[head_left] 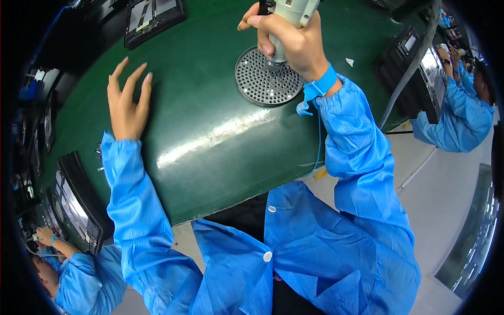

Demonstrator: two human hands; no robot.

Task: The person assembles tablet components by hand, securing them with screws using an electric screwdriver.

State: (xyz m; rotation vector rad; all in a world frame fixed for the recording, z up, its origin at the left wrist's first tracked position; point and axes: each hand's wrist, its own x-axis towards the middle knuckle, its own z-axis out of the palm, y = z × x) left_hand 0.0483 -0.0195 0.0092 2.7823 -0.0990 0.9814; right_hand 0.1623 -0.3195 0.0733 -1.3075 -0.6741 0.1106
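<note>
My right hand (302,44) is wrapped round a pale electric screwdriver (295,11), and a blue wrist strap (324,80) circles that wrist. Below the screwdriver lies a round grey screw tray (253,93) full of small holes, with a few shiny bits in them. The screwdriver's lower end points down at the tray; whether its tip touches is hidden. My left hand (128,102) is over the green table to the left, its fingers spread and holding nothing.
A black device panel (152,21) lies at the table's far left. Dark framed panels stand at the left (79,202) and right (420,73). A grey cable (412,68) hangs at the right. A white scrap (349,62) lies on the table. Co-workers in blue sit on both sides.
</note>
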